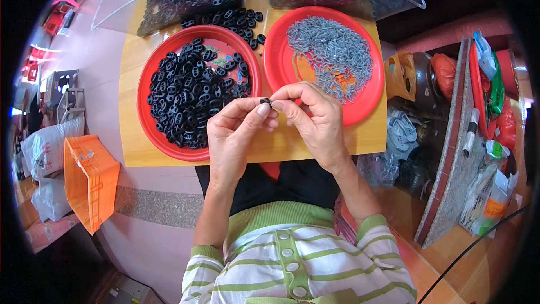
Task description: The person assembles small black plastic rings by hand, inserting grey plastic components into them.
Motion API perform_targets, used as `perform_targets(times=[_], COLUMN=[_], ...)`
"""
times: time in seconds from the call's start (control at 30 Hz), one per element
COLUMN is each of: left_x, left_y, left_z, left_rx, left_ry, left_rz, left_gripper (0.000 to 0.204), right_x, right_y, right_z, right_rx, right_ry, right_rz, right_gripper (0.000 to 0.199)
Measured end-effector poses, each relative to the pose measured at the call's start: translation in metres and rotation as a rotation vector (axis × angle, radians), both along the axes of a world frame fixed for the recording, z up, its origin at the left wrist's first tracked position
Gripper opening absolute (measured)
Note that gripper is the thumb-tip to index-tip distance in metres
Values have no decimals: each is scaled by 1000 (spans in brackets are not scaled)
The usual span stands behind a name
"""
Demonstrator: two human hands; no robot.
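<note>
In front of my body, over the table's near edge, my two hands meet. Between the thumb and fingers of my left hand (235, 129) is a small black plastic piece (265, 101). My right hand (316, 119) pinches its thumb and forefinger together right beside that piece; whatever is between those fingertips is too small to make out. Behind my left hand, a red plate (143, 90) carries a heap of black two-holed plastic pieces (183, 93). A second red plate (275, 50), behind my right hand, holds a pile of small grey screws (332, 50).
Two clear bins (197, 0) of black parts stand at the table's far side, with loose black pieces (242, 22) spilled before them. An orange crate (90, 183) sits on the floor at left. Bags and jars crowd the right, by a stone-topped ledge (447, 163).
</note>
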State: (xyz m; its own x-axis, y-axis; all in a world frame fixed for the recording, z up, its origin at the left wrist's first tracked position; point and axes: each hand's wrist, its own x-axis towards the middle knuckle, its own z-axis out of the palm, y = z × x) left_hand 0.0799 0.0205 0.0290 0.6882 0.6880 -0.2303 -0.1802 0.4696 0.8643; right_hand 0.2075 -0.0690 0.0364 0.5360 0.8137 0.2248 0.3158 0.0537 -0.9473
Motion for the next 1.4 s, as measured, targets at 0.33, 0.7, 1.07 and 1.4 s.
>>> perform_targets(times=[0.33, 0.7, 1.07, 1.4], left_x=[5, 0, -25, -23], left_y=[6, 2, 2, -1], left_z=[7, 4, -7, -11], left_rx=[-51, -37, 7, 164], left_ry=[-82, -54, -71, -22], left_rz=[-21, -6, 143, 119], left_gripper=[13, 14, 11, 10], right_x=[-5, 1, 1, 5], right_y=[2, 4, 36, 106], right_z=[19, 11, 19, -16], right_rx=[40, 14, -97, -192], right_ry=[325, -156, 253, -835], right_rz=[0, -11, 165, 127], right_gripper=[16, 10, 14, 15])
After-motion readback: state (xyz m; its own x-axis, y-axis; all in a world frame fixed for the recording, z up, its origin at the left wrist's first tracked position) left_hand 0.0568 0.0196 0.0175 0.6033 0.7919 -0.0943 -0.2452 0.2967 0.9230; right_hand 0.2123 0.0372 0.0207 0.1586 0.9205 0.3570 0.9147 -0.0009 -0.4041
